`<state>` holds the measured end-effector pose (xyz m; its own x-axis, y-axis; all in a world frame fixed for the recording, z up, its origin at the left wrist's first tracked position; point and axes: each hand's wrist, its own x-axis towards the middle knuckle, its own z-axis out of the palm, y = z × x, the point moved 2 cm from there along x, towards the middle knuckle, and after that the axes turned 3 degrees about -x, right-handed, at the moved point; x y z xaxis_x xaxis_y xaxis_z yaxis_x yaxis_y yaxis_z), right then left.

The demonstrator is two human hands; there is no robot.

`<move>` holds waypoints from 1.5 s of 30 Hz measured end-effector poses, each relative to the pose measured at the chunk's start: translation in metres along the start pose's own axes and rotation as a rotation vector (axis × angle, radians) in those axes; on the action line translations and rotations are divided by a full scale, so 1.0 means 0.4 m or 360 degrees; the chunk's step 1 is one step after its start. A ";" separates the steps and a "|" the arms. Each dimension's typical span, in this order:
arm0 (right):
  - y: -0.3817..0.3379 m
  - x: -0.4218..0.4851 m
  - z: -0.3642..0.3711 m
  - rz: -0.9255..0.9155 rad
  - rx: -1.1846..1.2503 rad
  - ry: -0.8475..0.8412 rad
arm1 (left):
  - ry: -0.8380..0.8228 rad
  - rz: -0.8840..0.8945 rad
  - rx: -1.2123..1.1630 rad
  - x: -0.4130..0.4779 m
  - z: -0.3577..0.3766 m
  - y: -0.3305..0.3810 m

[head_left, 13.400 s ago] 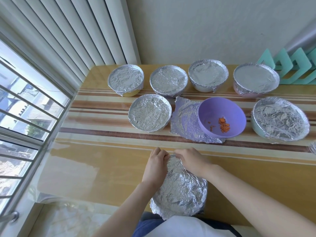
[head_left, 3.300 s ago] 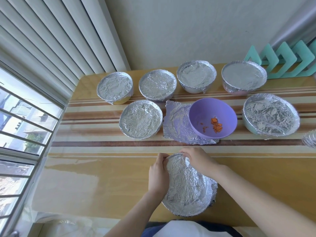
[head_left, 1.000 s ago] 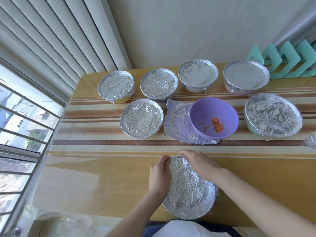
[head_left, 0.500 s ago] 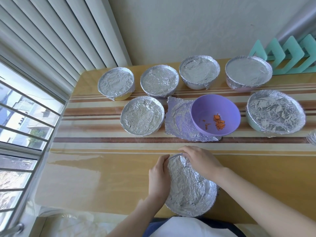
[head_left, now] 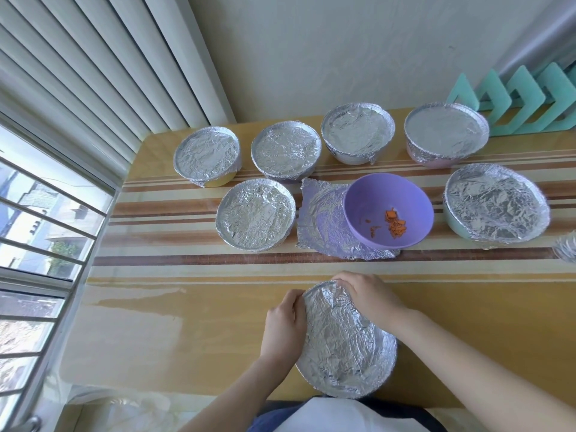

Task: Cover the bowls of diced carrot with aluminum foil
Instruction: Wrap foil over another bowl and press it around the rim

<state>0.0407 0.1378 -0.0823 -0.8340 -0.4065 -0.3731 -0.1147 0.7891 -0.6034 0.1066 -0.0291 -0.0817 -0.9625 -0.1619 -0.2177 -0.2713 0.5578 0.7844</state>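
At lower centre your left hand (head_left: 285,325) and right hand (head_left: 371,296) curl onto the upper rim of the foil-covered bowl (head_left: 346,347), with the uncovered purple bowl (head_left: 405,194) directly above, nearer your right

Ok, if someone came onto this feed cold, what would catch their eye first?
The lone uncovered purple bowl at mid-table, with a few diced carrot bits inside, resting partly on a crumpled foil sheet amid six silver-topped bowls. Next, at the near edge, the left hand and right hand grip the foil-wrapped rim of a seventh bowl.
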 end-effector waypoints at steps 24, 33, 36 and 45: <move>-0.014 0.024 -0.019 -0.0146 -0.0187 -0.0217 | 0.0069 0.0330 0.0138 0.020 0.057 0.023; 0.002 0.014 -0.020 -0.0176 0.0052 -0.0227 | 0.0044 0.0403 0.0168 0.024 0.068 0.031; 0.003 0.000 -0.023 -0.0183 0.0089 -0.0231 | 0.0052 0.0402 0.0170 0.023 0.068 0.023; 0.031 -0.016 -0.008 -0.0025 0.0168 -0.0068 | 0.0059 0.0354 0.0159 0.007 0.052 0.003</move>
<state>0.0429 0.1516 -0.0849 -0.8084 -0.4398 -0.3914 -0.0685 0.7306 -0.6794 0.1034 -0.0118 -0.0934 -0.9982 -0.0546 -0.0232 -0.0535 0.6603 0.7491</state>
